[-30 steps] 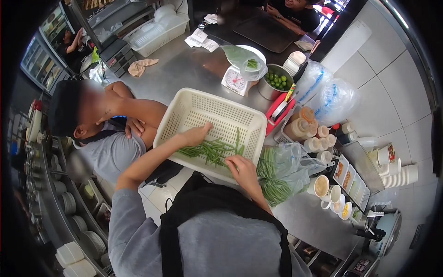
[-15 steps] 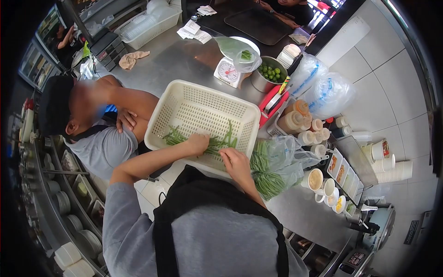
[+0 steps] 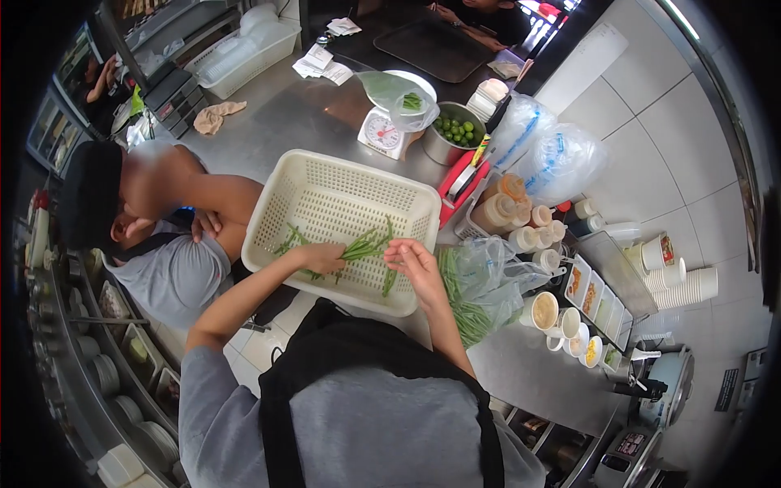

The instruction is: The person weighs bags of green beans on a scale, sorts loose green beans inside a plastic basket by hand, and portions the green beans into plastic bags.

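Observation:
A white perforated plastic basket stands on the steel counter in front of me, with cut green beans in its near part. Over the basket, my left hand is closed round a small bunch of green beans, whose ends point right. My right hand is just beyond those ends, above the basket's right side, its fingers curled together; what they pinch, if anything, is too small to make out. Right of the basket lies a clear plastic bag with more long green beans.
A co-worker leans on folded arms at the basket's left. Behind the basket stand a dial scale bearing a bag, and a pot of limes. Sauce bottles, cups and a red tape dispenser are on the right.
My left hand has moved left and lifted the bunch of beans off the basket's floor. My right hand has risen slightly, its fingers curled. The whole view has shifted a little.

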Available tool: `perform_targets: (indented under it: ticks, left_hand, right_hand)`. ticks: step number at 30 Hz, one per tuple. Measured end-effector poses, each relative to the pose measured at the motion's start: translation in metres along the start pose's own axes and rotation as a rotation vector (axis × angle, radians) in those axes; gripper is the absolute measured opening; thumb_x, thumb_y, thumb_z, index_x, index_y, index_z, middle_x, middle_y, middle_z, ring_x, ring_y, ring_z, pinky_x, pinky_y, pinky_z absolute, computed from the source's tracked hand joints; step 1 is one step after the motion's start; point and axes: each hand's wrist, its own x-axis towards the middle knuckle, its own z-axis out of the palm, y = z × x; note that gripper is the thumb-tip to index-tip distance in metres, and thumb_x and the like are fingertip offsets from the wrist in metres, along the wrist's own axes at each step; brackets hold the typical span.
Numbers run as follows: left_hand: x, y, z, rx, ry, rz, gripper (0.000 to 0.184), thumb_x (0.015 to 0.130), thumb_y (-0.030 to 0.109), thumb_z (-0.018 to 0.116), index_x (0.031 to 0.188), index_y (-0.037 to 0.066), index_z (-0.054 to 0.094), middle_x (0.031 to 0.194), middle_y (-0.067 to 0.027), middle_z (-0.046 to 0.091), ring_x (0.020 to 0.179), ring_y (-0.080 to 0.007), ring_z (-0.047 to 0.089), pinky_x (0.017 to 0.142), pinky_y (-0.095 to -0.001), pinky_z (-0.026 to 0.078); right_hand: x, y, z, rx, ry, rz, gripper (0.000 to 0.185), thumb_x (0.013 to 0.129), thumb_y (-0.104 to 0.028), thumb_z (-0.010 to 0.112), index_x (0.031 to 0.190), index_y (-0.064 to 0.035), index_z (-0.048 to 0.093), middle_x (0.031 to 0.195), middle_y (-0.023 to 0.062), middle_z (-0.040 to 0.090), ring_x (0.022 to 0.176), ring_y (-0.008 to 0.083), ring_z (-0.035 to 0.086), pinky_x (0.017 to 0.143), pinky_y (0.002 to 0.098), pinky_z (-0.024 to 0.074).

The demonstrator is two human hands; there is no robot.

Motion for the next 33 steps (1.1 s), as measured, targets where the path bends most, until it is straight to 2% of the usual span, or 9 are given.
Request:
perform_targets:
  ticks: [4, 5, 8, 11, 17, 20, 26, 29, 33]
  left_hand:
    - [-0.009, 0.000, 0.009, -0.054, 0.137, 0.062, 0.032, 0.086, 0.022, 0.043, 0.101, -0.006, 0.043, 0.089, -0.0238, 0.056, 0.085, -0.0348, 0.056, 0.075, -0.0410, 0.042]
    - [-0.006, -0.006, 0.014, -0.056, 0.177, 0.061, 0.031, 0.086, 0.022, 0.043, 0.101, -0.006, 0.043, 0.090, -0.0245, 0.055, 0.087, -0.0353, 0.055, 0.076, -0.0410, 0.042]
    - [0.002, -0.019, 0.029, -0.090, 0.394, 0.175, 0.031, 0.086, 0.023, 0.044, 0.100, -0.005, 0.042, 0.093, -0.0244, 0.055, 0.091, -0.0372, 0.054, 0.079, -0.0421, 0.042]
    - [0.001, -0.013, 0.031, 0.098, 0.425, 0.055, 0.030, 0.086, 0.023, 0.047, 0.100, -0.003, 0.043, 0.096, -0.0226, 0.055, 0.095, -0.0386, 0.052, 0.083, -0.0444, 0.041]
    - [-0.003, 0.009, 0.037, 0.475, 0.566, -0.019, 0.024, 0.080, 0.015, 0.054, 0.099, 0.002, 0.046, 0.096, -0.0163, 0.058, 0.096, -0.0332, 0.056, 0.082, -0.0479, 0.043]
    - [0.007, 0.008, 0.036, 0.648, 0.483, -0.099, 0.023, 0.081, 0.016, 0.053, 0.100, 0.005, 0.048, 0.100, -0.0143, 0.060, 0.094, -0.0322, 0.058, 0.079, -0.0470, 0.043]
    - [0.031, 0.015, 0.031, 0.635, 0.206, -0.073, 0.023, 0.082, 0.016, 0.049, 0.101, 0.004, 0.049, 0.098, -0.0132, 0.061, 0.095, -0.0303, 0.059, 0.081, -0.0483, 0.041]
    - [0.027, 0.013, 0.033, 0.417, 0.334, -0.117, 0.022, 0.082, 0.015, 0.049, 0.101, 0.004, 0.047, 0.099, -0.0142, 0.061, 0.095, -0.0304, 0.059, 0.080, -0.0489, 0.040]
    - [0.032, 0.010, 0.017, 0.169, 0.710, -0.177, 0.019, 0.084, 0.014, 0.045, 0.099, 0.002, 0.043, 0.096, -0.0198, 0.060, 0.094, -0.0360, 0.058, 0.079, -0.0505, 0.040]
  right_hand:
    - [0.000, 0.012, 0.006, 0.081, -0.019, 0.060, 0.023, 0.094, -0.027, 0.046, 0.104, -0.0064, 0.048, 0.092, 0.0045, 0.056, 0.086, 0.0120, 0.055, 0.077, 0.0268, 0.0464]
    - [0.000, 0.014, 0.008, 0.133, -0.021, 0.081, 0.017, 0.095, -0.026, 0.043, 0.098, -0.0100, 0.047, 0.095, 0.0041, 0.054, 0.090, 0.0129, 0.053, 0.080, 0.0310, 0.0450]
    - [0.001, 0.029, 0.011, 0.197, 0.111, 0.105, 0.020, 0.094, -0.029, 0.045, 0.100, -0.0107, 0.048, 0.098, 0.0023, 0.054, 0.094, 0.0126, 0.050, 0.082, 0.0313, 0.0414]
    - [0.003, 0.028, 0.012, 0.078, 0.193, 0.113, 0.027, 0.092, -0.033, 0.048, 0.109, -0.0118, 0.048, 0.102, 0.0007, 0.053, 0.100, 0.0125, 0.048, 0.084, 0.0318, 0.0371]
    - [0.006, 0.031, 0.014, -0.091, 0.032, 0.203, 0.043, 0.089, -0.036, 0.053, 0.123, -0.0130, 0.044, 0.110, -0.0010, 0.051, 0.101, 0.0097, 0.046, 0.082, 0.0272, 0.0342]
    - [0.006, 0.024, 0.017, -0.087, -0.001, 0.237, 0.044, 0.089, -0.032, 0.054, 0.126, -0.0112, 0.042, 0.112, 0.0014, 0.049, 0.103, 0.0113, 0.045, 0.084, 0.0271, 0.0344]
    - [0.007, 0.025, 0.020, -0.075, 0.043, 0.199, 0.045, 0.088, -0.022, 0.056, 0.128, -0.0067, 0.040, 0.118, 0.0101, 0.046, 0.112, 0.0165, 0.041, 0.096, 0.0284, 0.0309]
    - [0.010, 0.037, 0.011, -0.085, 0.074, 0.173, 0.052, 0.087, -0.032, 0.056, 0.133, -0.0133, 0.037, 0.132, 0.0075, 0.041, 0.118, 0.0160, 0.037, 0.096, 0.0322, 0.0261]
    - [0.006, 0.042, 0.017, -0.031, 0.140, 0.132, 0.057, 0.088, -0.031, 0.055, 0.136, -0.0124, 0.031, 0.137, 0.0109, 0.034, 0.125, 0.0187, 0.031, 0.100, 0.0356, 0.0210]
